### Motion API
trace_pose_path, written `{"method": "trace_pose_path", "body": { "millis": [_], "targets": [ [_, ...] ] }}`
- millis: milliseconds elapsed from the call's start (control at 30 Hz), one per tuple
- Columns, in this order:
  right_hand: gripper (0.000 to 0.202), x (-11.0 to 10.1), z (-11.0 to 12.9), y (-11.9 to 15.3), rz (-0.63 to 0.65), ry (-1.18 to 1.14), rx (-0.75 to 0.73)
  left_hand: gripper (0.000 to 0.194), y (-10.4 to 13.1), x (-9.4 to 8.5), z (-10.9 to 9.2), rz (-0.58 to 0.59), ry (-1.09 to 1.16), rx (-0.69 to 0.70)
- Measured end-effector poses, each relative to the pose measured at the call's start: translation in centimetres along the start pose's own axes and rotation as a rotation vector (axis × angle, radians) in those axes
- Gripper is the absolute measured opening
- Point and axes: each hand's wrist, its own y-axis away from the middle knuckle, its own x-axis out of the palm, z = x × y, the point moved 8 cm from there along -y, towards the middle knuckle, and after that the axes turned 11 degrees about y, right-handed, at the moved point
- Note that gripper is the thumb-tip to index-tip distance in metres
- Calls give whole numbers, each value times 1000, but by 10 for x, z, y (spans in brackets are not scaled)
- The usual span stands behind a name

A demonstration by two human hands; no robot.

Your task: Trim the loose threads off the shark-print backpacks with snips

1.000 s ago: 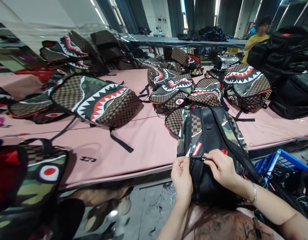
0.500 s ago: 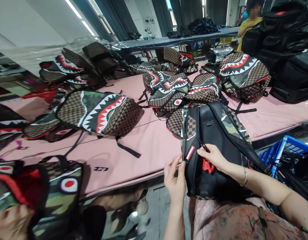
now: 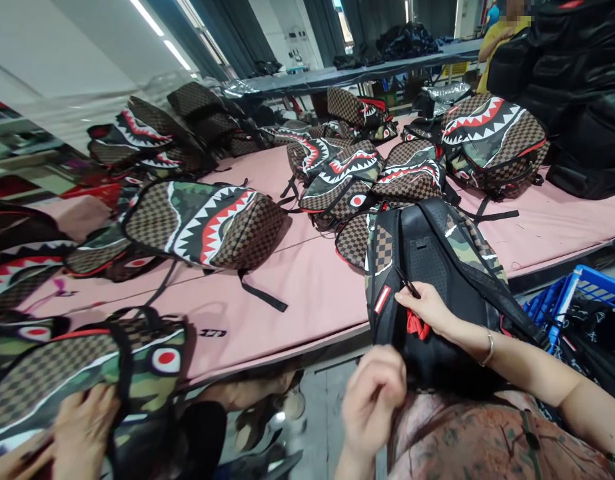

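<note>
A backpack (image 3: pixel 444 347) with a black padded back panel and checkered, camouflage sides leans upright against the table edge before me, straps facing me. My right hand (image 3: pixel 427 308) is closed around small dark thread snips (image 3: pixel 410 283), their tips pointing up and left over the left shoulder strap (image 3: pixel 387 267). A crumpled red piece of cloth (image 3: pixel 417 325) shows just below that hand. At the backpack's lower left, my left hand (image 3: pixel 376 387) is curled with its fingers together and slightly blurred. Whatever it may pinch is hidden.
Shark-mouth backpacks (image 3: pixel 207 223) lie across the pink table (image 3: pixel 317 280). At lower left, a co-worker's hands (image 3: pixel 87 423) rest on another backpack (image 3: pixel 52 380). Black bags (image 3: pixel 582 133) are stacked at right, above a blue crate (image 3: pixel 582 287). A person in yellow (image 3: pixel 502 37) stands behind.
My left hand has moved down and right from the strap edge, its fingers now curled. My right hand stays with the snips. The co-worker's backpack flap has come down over the red lining.
</note>
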Motion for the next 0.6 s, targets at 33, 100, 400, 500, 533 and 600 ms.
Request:
{"method": "trace_pose_path", "body": {
  "millis": [33,100,400,500,533,600],
  "targets": [
    [33,2,0,0,12,-15,18,26,3,-11,-7,-70,113,24],
    [34,4,1,0,35,-36,41,27,9,-50,-12,-343,204,104],
    [29,3,47,-40,-14,-94,-79,44,35,-72,84,-315,38,-482],
    [24,-6,63,-64,-81,-69,-152,49,25,-46,88,-264,62,-424],
    [23,-11,66,-73,-106,-58,-168,50,18,-41,86,-279,62,-392],
    [22,-23,73,-90,-143,-40,-183,52,1,-35,79,-327,65,-337]
  ]
}}
